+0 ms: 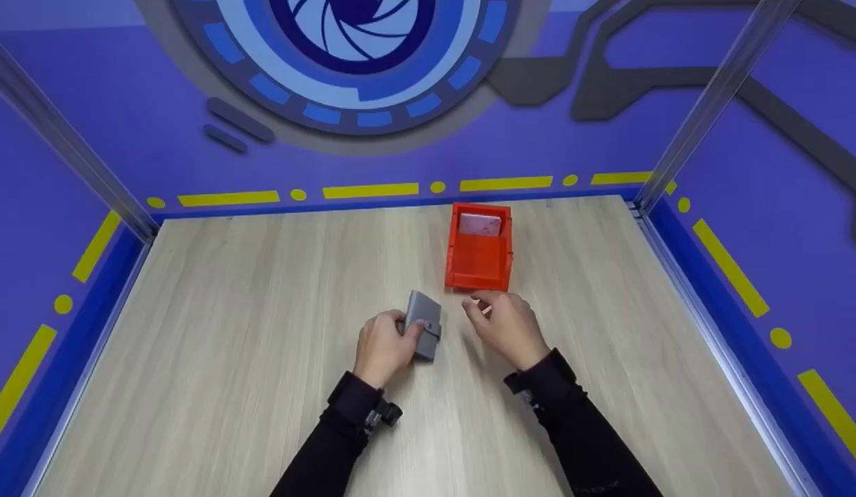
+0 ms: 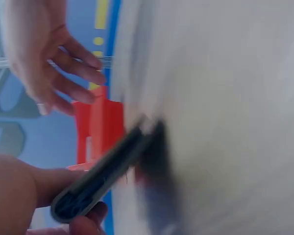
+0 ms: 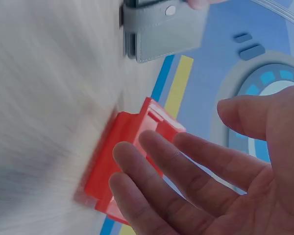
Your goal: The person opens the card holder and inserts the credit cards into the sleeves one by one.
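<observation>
My left hand [image 1: 386, 348] grips a grey wallet [image 1: 425, 314] with a snap strap, thumb on its front face. The wallet stands on edge close above the table; whether it touches the wood is unclear. In the left wrist view the narrow edge of the wallet [image 2: 95, 178] faces the camera, between thumb and fingers. Just in front of a red bin [image 1: 478, 259], my right hand [image 1: 511, 328] holds nothing. Its fingers are loosely bent and spread in the right wrist view, with the bin [image 3: 115, 156] behind them.
Inside the bin, a pinkish-white flat item [image 1: 480, 224] leans at the far end. The wooden table [image 1: 262, 331] is bounded by a blue back wall [image 1: 373, 166] and side walls with metal corner posts. Both wrists carry black straps with small cameras.
</observation>
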Action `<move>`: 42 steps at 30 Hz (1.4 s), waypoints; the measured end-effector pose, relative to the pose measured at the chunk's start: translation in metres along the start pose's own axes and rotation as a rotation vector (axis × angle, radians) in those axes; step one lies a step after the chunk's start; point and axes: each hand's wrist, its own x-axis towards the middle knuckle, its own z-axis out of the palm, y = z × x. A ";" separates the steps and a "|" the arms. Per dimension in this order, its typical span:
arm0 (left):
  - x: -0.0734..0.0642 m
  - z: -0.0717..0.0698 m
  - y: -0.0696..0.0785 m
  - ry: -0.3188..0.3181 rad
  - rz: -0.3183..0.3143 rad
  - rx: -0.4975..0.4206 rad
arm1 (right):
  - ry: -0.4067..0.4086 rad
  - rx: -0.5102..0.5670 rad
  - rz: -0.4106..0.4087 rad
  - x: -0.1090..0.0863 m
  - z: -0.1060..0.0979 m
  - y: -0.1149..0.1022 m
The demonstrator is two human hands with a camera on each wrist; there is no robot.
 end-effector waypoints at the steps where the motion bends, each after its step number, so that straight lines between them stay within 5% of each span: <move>1: 0.001 -0.003 0.002 0.013 0.014 -0.019 | 0.003 0.009 -0.012 0.000 -0.001 -0.001; 17: -0.012 -0.034 0.035 0.167 0.104 -0.288 | 0.105 0.231 -0.255 -0.011 -0.011 -0.028; 29: -0.023 -0.025 0.048 0.237 0.276 -0.210 | 0.154 0.290 -0.235 -0.014 -0.011 -0.034; 42: -0.026 -0.021 0.050 0.211 0.273 -0.221 | 0.186 0.268 -0.263 -0.013 -0.009 -0.033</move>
